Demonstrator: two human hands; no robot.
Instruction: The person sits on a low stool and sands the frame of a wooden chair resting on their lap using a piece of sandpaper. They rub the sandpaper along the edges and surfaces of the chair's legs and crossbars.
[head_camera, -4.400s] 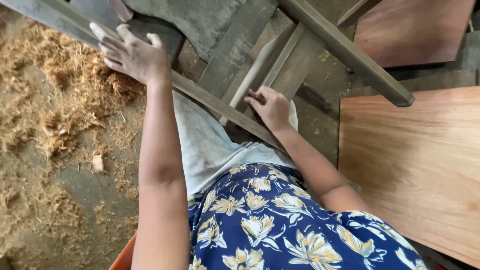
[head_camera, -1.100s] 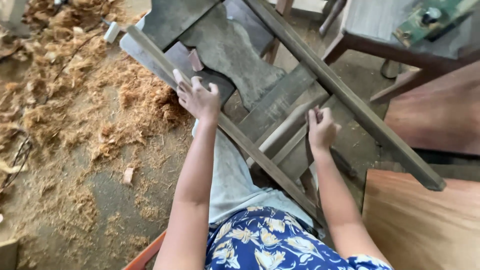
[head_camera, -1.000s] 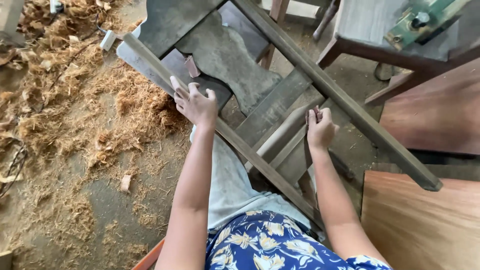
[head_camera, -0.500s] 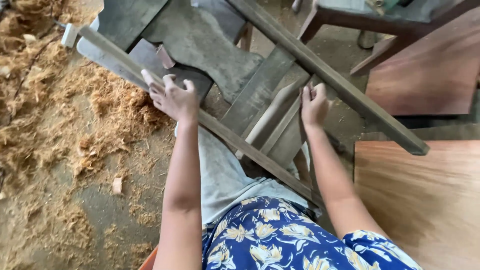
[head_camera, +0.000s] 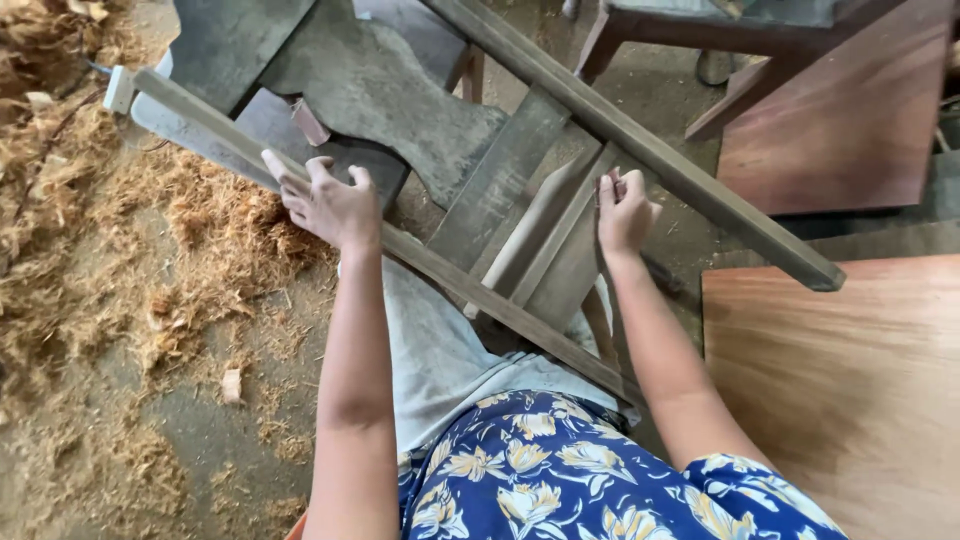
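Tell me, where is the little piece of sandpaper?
In the head view, the sandpaper is pinched in the right hand, right of centre, pressed on a rail of the grey chair frame.

Cut off at twelve o'clock – chair frame; at three, the plywood sheet. Hidden in the right hand – most of a small dark piece.

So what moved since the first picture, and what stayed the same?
The right hand slid up the pale slat of the grey chair frame, away from the body, gripping a small dark piece throughout. The left hand stayed flat on the long side rail, and nothing was let go. The wood shavings and reddish board kept their places.
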